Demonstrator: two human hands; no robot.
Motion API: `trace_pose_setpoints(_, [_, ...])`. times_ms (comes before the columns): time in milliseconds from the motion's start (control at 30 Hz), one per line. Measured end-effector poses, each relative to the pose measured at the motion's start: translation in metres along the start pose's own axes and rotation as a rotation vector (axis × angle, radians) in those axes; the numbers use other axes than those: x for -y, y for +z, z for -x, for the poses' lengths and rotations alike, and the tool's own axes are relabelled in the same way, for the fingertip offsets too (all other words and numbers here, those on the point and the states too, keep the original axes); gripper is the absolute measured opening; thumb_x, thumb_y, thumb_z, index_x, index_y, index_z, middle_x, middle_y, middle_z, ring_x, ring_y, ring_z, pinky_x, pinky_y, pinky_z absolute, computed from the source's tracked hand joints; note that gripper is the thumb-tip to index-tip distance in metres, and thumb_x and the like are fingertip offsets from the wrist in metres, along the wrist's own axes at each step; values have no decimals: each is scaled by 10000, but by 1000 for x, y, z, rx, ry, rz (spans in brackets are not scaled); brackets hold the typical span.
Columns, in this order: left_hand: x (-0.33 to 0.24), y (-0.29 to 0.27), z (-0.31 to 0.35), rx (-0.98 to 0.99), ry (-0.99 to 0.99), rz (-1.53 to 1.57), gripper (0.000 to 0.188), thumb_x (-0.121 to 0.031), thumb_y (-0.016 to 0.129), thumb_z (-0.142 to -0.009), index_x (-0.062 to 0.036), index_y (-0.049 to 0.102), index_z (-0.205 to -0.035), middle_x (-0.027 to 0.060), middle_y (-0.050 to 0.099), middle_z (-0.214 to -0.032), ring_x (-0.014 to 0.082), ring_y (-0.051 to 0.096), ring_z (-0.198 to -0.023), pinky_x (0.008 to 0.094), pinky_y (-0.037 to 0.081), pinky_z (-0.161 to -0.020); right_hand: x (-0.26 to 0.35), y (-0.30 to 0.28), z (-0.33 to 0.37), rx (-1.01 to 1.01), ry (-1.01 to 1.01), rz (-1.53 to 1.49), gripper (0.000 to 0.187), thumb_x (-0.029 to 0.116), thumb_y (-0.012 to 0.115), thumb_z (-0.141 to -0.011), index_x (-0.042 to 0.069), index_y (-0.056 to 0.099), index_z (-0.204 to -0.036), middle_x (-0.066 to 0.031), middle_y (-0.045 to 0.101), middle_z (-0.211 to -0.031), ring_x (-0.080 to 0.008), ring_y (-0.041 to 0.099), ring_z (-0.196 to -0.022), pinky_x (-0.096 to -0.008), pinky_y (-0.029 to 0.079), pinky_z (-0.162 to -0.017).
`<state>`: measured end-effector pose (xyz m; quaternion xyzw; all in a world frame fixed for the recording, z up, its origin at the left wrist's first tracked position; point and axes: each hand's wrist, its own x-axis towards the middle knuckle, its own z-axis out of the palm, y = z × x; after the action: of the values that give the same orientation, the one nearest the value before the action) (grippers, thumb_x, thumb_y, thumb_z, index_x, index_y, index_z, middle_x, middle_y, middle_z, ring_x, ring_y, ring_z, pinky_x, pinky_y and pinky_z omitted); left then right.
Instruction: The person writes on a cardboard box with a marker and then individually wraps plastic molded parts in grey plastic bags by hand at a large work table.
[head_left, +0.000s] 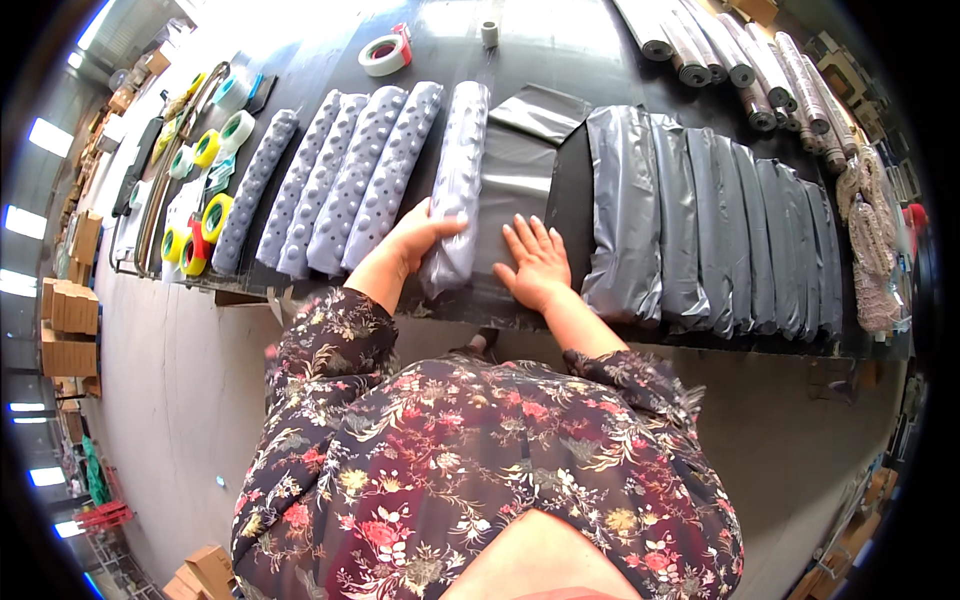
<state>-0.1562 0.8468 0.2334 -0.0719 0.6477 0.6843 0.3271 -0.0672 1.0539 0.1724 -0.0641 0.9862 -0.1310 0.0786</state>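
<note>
My left hand grips the lower part of a grey dotted roll covered in clear film, thumb across its top and fingers hidden at its side. The roll lies lengthwise along the left edge of a flat grey plastic bag, whose far end is a folded-out flap. On the bag's near half rests my right hand, palm down, fingers spread, holding nothing. More bare dotted rolls lie side by side to the left. Right of the bag, several grey bagged packages lie in a close row.
A dark table carries everything. Tape rolls crowd its left end; a tape roll with a red dispenser and a small grey cylinder lie farther back. Wrapped rolls lie at the far right, beside beige bundles.
</note>
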Motion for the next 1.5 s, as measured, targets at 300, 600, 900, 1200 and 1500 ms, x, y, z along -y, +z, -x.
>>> trace_pose_setpoints(300, [-61, 25, 29, 366, -12, 707, 511, -353, 548, -951, 53, 469, -1252, 156, 638, -1082, 277, 654, -958, 429, 541, -850, -10, -15, -61, -148, 251, -1575, 676, 538, 494, -926, -8, 470, -1324, -181, 495, -1361, -334, 457, -1262, -432, 345, -1057])
trace_pose_setpoints(600, [-6, 49, 45, 737, 177, 153, 832, -449, 677, -857, 25, 278, -1412, 150, 475, -1337, 239, 437, -1269, 382, 347, -1069, 29, -64, -63, 239, -324, -2630, 988, 707, 563, -783, 2, 315, -1430, -300, 360, -1429, -408, 402, -1316, -545, 291, -1108])
trace_pose_setpoints(900, [-3, 19, -16, 442, 676, -1346, 549, -362, 693, -797, -56, 578, -1237, 116, 552, -1291, 305, 482, -1212, 402, 415, -999, 10, -154, -7, -114, 450, -1211, 659, 252, 756, -765, -24, 450, -1279, -130, 621, -1038, -218, 628, -921, -326, 520, -785])
trace_pose_setpoints(1200, [38, 30, 5, 281, 599, -1603, 597, -387, 703, -776, -40, 544, -1235, 101, 421, -1404, 277, 400, -1250, 409, 415, -946, 11, -44, 52, -178, 662, -205, 1010, 379, 794, -676, 90, 235, -1466, -234, 569, -1254, -367, 561, -1164, -431, 443, -984])
trace_pose_setpoints(1500, [40, 2, -5, 422, 769, -1423, 489, -103, 638, -682, -11, 592, -1161, 121, 527, -1273, 327, 425, -1240, 392, 387, -1038, -7, -50, 77, -117, 509, -823, 1000, 170, 800, -625, 16, 271, -1459, -193, 518, -1325, -273, 528, -1198, -345, 408, -1017])
